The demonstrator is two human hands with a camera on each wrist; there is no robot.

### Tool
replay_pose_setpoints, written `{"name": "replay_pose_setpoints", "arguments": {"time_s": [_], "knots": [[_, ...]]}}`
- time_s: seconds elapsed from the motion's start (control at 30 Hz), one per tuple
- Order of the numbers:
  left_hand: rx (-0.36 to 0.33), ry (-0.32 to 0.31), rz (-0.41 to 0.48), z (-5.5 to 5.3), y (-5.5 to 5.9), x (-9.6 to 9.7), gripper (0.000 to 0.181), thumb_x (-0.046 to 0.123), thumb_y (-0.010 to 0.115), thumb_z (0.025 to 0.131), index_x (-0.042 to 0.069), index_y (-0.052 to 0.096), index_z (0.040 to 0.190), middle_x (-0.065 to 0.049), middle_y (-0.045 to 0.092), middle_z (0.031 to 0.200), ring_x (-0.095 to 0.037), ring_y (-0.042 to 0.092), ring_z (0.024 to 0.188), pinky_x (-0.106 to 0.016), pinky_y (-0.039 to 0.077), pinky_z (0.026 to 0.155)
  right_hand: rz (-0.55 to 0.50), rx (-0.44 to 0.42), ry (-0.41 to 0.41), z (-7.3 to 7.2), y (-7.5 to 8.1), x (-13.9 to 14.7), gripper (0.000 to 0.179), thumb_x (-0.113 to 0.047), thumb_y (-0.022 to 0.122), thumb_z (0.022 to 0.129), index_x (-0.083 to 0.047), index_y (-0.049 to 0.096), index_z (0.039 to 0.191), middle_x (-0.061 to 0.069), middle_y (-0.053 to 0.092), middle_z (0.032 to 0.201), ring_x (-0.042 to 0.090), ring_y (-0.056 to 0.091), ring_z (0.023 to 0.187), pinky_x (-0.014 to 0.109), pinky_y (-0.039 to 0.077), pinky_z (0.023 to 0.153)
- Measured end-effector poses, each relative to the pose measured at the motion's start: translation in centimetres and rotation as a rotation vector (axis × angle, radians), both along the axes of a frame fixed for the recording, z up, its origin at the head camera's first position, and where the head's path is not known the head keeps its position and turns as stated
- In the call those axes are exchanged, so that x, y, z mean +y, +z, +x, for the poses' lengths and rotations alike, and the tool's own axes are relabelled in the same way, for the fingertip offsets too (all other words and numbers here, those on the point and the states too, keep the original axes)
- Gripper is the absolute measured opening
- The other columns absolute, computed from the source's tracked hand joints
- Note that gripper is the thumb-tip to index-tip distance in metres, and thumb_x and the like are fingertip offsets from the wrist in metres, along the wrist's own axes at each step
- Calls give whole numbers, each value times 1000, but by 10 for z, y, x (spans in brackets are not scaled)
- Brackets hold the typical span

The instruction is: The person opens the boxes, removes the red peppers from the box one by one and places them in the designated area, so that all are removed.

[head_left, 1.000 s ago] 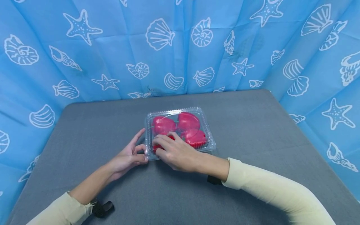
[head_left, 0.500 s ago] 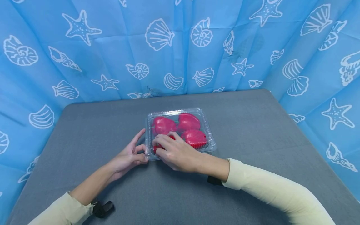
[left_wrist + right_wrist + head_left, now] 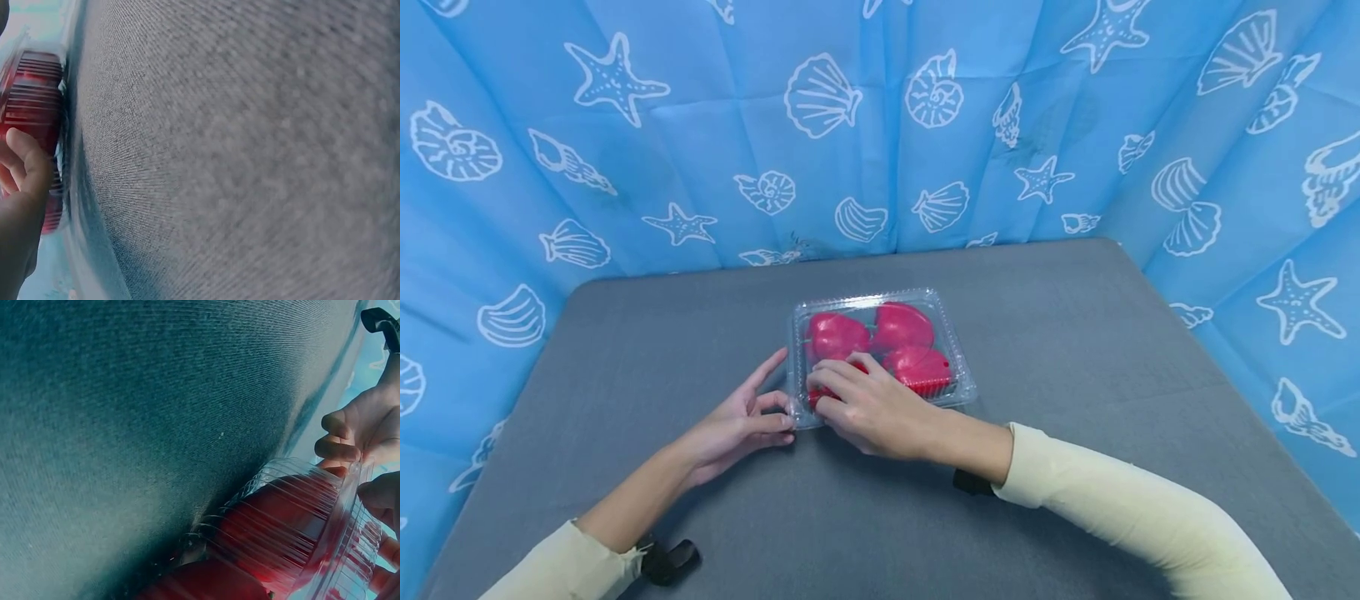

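A clear plastic clamshell container [image 3: 958, 375] lies on the grey table with its lid over several glossy red, rounded pieces [image 3: 904, 325] that show bits of green stem. My left hand [image 3: 737, 429] holds the rim at the near left corner between thumb and bent fingers, its index finger stretched along the left side. Over the same corner of the lid, my right hand [image 3: 868, 408] has its fingers curled, with the thumb at the front rim; it hides part of the red contents. In the right wrist view, the left hand's fingers [image 3: 337, 447] bend at the container's rim.
The grey cloth-covered table [image 3: 1060, 350] reaches to a blue curtain [image 3: 715, 125] printed with white shells and starfish, at the back and both sides. Black straps [image 3: 670, 562] hang at the wrists below the pale sleeves [image 3: 1090, 475].
The left hand has shifted very slightly, and another fingertip now shows below its thumb. The right hand and the container stay in place.
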State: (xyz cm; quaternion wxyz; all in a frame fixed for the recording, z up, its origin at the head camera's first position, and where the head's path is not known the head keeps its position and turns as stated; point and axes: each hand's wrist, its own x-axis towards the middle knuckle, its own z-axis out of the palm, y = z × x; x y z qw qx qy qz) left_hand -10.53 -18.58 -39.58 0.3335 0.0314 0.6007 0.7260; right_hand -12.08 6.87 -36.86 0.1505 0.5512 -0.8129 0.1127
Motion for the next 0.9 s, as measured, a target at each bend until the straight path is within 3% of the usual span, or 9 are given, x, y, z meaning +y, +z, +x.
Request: {"name": "replay_pose_setpoints", "arguments": {"time_s": [0.33,0.9], "knots": [[42,11,-16,-1,1,1,91,4,62,94,32,5,160,-5,61,106,-24,65,100,-44,51,94,24,38,10,1,2,6,45,-33,86,76,-14,72,115,7,61,131,23,51,128,41,44,104],[17,43,-44,-1,5,6,96,2,64,91,35,6,159,-3,60,105,-25,65,99,-47,51,95,36,99,6,3,3,39,58,-33,88,74,-16,67,126,10,60,134,26,54,128,46,47,102]]}}
